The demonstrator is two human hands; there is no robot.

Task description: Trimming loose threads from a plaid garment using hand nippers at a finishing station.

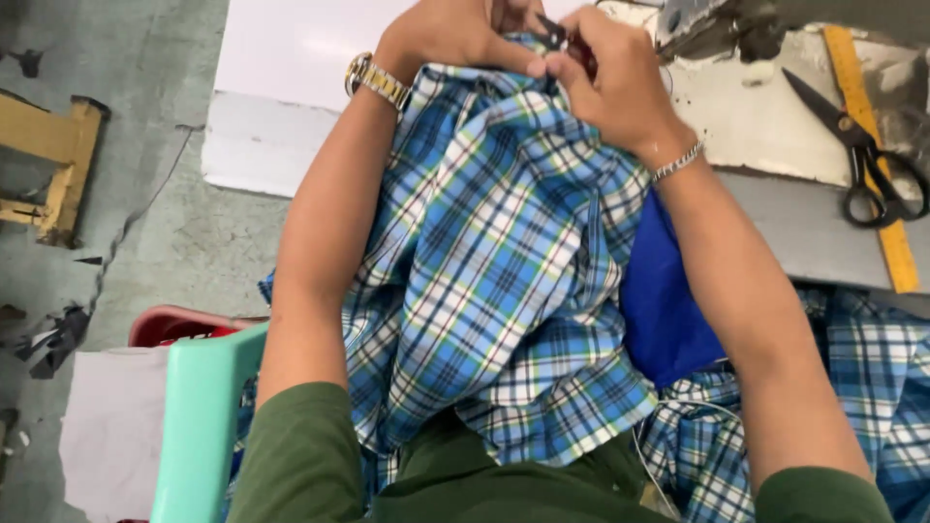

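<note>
**Hands pinch the plaid fabric at its far edge**

Both hands are up top: the left hand (450,34), gold watch (376,81) on its wrist, is curled and gripping the plaid fabric (494,271), while the right hand (605,82) pinches the same gathered edge, with a small dark tool (552,31) showing between the fingertips. Nearest us, the cloth spills down over the lap, its length running from the body out to the hands. A blue cloth (664,300) lies just right of it. A mint plastic chair (199,416) sits to the left. Further out, black scissors (862,155) lie on a yellow ruler (872,145) on the worktop (804,228), well right of the hands, with bare worktop between.
</note>
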